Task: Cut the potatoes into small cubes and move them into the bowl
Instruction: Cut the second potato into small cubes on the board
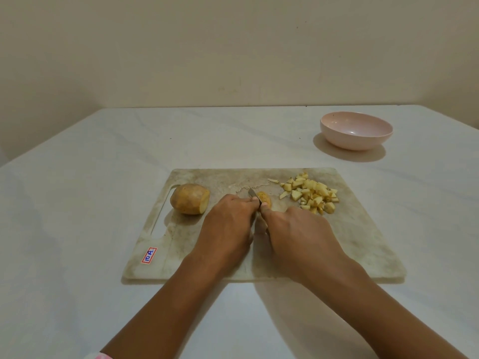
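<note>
- Two uncut potato portions are on the cutting board (pixel 363 242): a large potato half (pixel 190 199) at its left, cut face to the right, and a small potato piece (pixel 267 199) at centre, under the knife (pixel 252 193).
- Pile of cubes (pixel 312 194) sits on the board's far right; none are in the pink bowl (pixel 356 142), which stands well apart on the white table (pixel 77 203), beyond the board.
- Right hand (pixel 300 229): fingers curled, judged to grip the knife handle, which is mostly hidden; one fingertip is at the piece.
- Left hand (pixel 228 224): fingertips bent down at the blade beside the piece; whether they pinch it cannot be told.
- Step in hand, judged: dicing the small piece.
- Technique note: the piece is small and rounded, so it should rest on a flat cut face. Left fingertips should stay tucked back from the edge, with straight downward cuts at even spacing to match the existing cubes.
- Risk: fingers are very near the blade; slow, short strokes are advised.
</note>
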